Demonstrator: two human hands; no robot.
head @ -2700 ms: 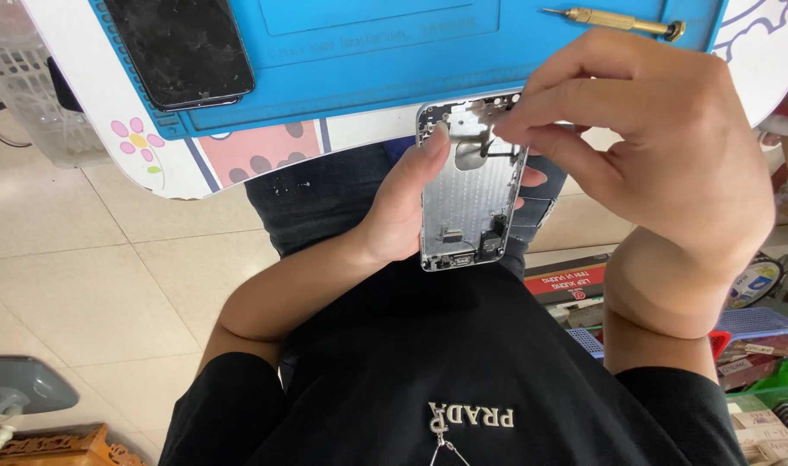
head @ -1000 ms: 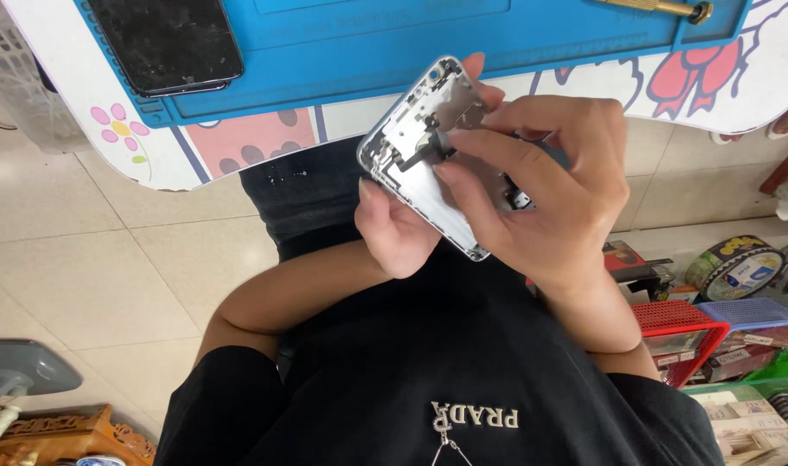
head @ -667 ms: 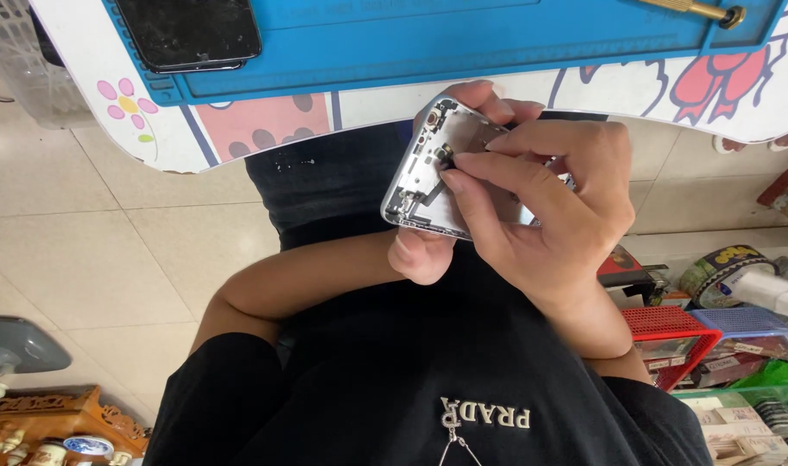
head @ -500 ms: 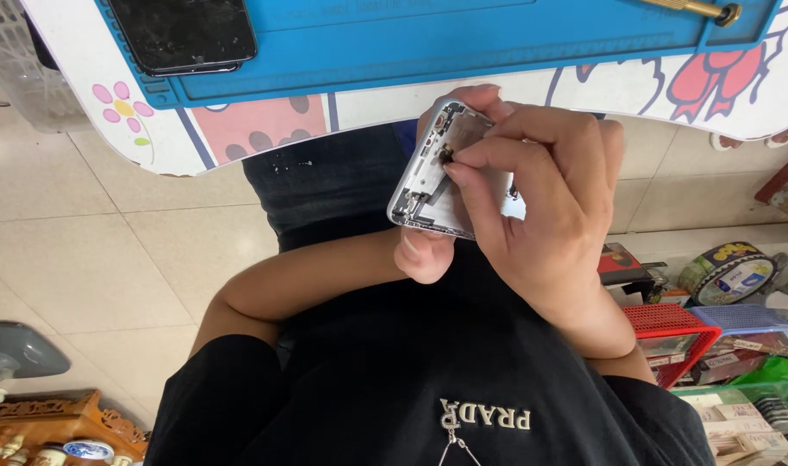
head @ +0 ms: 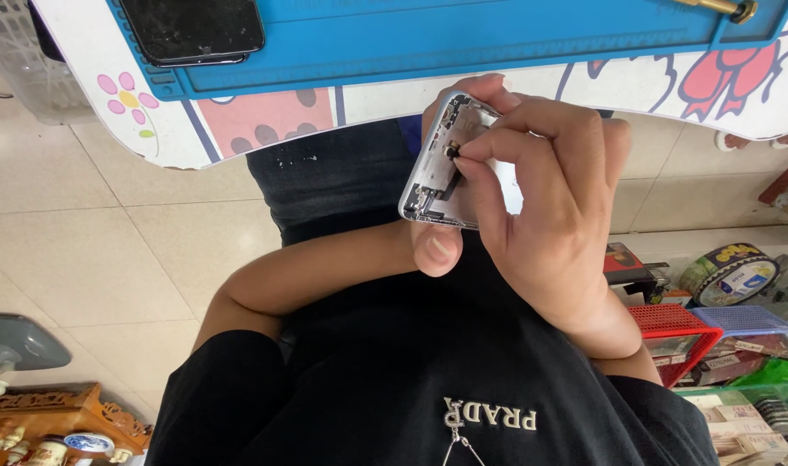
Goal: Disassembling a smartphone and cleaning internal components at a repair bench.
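Gripping silver phone housing [head: 433, 177], tilted, innards exposed

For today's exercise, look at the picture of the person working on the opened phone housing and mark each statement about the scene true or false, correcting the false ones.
1. The left hand holds the silver phone housing from beneath. True.
2. The right hand pinches a small part inside the housing. True.
3. The housing lies flat on the blue mat. False: it is held up, off the mat.
4. A dark phone lies on the mat. True.
5. The right hand holds the brass-handled screwdriver. False: it lies on the mat.
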